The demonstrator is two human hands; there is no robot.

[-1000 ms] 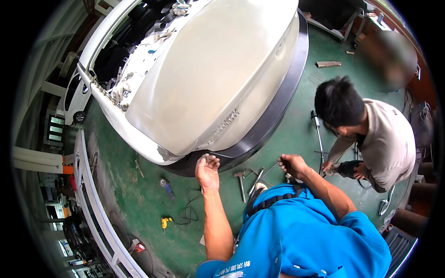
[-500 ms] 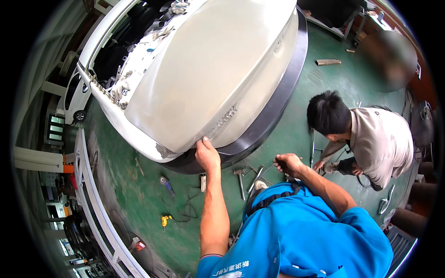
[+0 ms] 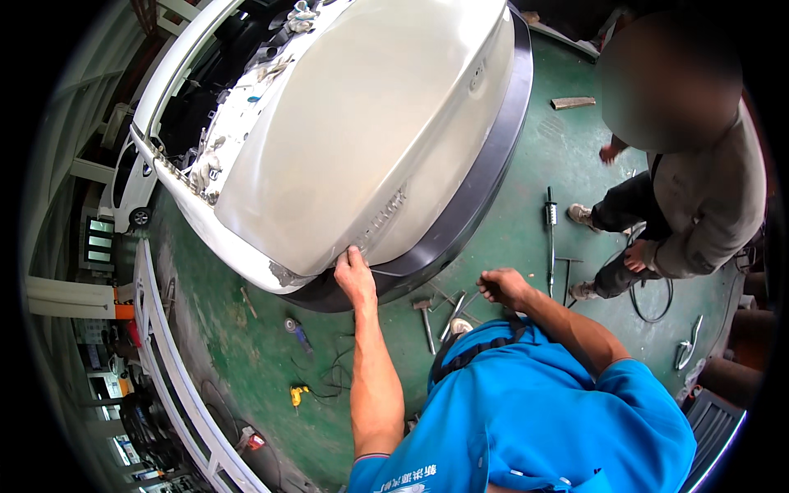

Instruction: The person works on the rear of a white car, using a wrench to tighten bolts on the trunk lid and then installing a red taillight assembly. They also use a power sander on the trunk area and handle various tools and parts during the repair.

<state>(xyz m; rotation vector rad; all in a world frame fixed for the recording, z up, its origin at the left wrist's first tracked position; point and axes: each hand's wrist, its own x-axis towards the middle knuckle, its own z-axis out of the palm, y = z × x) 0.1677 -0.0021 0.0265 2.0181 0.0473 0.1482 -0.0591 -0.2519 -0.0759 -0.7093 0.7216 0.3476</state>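
Cannot tell grip of left hand, just near-left of tab row slanting far-right on beige panel, with right hand curled closed.

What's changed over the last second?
The left hand moved forward, its fingertips now at the beige car panel. The co-worker rose from a crouch to standing. Unchanged: the right hand stays half-curled in front of the waist; the hammer and yellow drill lie on the floor.

A co-worker's head blurs beyond the right hand, whose curled fingers hide its palm; ahead of the left hand, the upper edge crops the car.
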